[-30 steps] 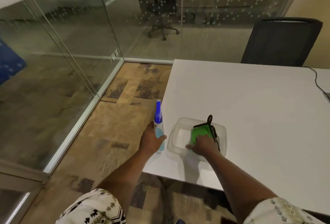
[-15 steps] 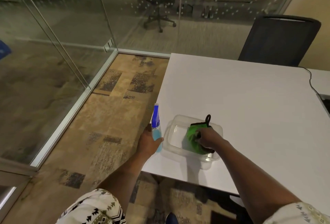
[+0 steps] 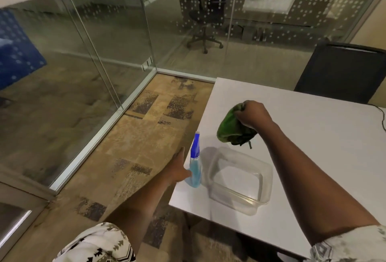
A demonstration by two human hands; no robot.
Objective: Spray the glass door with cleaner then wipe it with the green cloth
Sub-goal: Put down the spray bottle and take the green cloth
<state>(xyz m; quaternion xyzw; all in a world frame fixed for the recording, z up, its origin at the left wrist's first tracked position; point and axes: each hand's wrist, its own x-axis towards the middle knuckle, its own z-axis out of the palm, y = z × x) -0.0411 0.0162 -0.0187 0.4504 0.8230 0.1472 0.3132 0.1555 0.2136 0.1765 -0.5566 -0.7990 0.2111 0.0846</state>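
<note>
My right hand is shut on the green cloth, which hangs bunched in the air above the white table, its black loop dangling below. A spray bottle with a blue nozzle and light blue liquid stands upright near the table's left edge. My left hand rests against the bottle's left side with fingers extended, not wrapped around it. The glass panels of the door and wall run along the left and back of the room.
A clear plastic tub sits on the table right of the bottle. A black chair stands behind the table. Patterned carpet lies between table and glass. A cable trails at the table's right edge.
My right hand has lifted the green cloth out of the clear tub and raised it up and away. My left hand has loosened from the bottle, fingers now extended beside it.
</note>
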